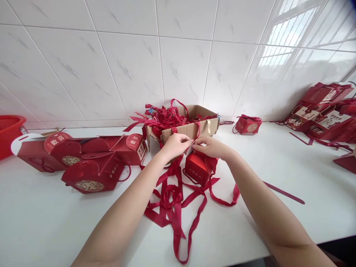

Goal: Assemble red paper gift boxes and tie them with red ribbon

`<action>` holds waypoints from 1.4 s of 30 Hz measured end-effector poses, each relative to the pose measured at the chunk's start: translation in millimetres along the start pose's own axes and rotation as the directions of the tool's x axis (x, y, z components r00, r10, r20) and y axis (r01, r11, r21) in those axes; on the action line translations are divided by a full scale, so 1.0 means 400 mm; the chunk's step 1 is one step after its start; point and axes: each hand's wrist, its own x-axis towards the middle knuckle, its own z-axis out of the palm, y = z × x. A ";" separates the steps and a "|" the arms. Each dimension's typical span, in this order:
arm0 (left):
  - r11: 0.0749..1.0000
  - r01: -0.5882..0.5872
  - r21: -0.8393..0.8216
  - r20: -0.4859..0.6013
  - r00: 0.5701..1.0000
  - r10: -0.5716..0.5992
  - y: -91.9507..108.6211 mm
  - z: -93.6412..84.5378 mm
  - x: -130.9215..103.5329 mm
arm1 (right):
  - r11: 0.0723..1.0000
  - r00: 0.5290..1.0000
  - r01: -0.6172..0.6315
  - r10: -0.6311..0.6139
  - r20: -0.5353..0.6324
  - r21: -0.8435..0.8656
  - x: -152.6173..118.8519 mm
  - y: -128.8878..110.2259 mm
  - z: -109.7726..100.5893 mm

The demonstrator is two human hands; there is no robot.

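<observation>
My left hand (178, 144) and my right hand (208, 146) meet fingertip to fingertip just above a small red gift box (197, 168). Both are closed in a pinch on a thin red ribbon (198, 130), whose strand rises from between the fingertips; the fingers hide the exact spot. The gift box stands upright on the white table, its top partly covered by my right hand. In front of it lies a tangle of dark red ribbon (176, 211) in loose loops. Right behind my hands is an open cardboard box (182, 130) heaped with red ribbons (169, 116).
Several red gift boxes (93, 174) stand at the left, near a red plastic basin (9, 133). A lone small red box (248, 125) is by the tiled wall. More red boxes (319, 115) are piled at the far right. A ribbon strip (285, 193) lies on the white table (244, 237).
</observation>
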 end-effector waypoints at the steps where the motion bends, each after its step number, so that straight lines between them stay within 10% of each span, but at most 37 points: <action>1: 1.000 0.002 -0.007 0.013 1.000 -0.002 0.000 -0.001 -0.001 | 1.000 1.000 0.005 -0.005 0.005 -0.008 0.000 0.000 0.000; 22: 0.995 0.052 -0.087 0.127 0.991 -0.041 0.000 -0.031 -0.004 | 0.984 0.976 0.176 -0.173 0.134 -0.015 -0.016 -0.012 -0.012; 36: 0.853 -0.233 -0.466 -0.309 0.947 0.089 0.111 -0.170 -0.091 | 0.991 0.989 0.084 -0.069 0.132 -0.107 -0.050 -0.015 -0.062; 42: 0.838 -0.323 -0.441 -0.456 0.884 0.101 0.126 -0.218 -0.127 | 0.932 0.974 -0.215 0.225 0.001 -0.291 -0.085 0.000 -0.109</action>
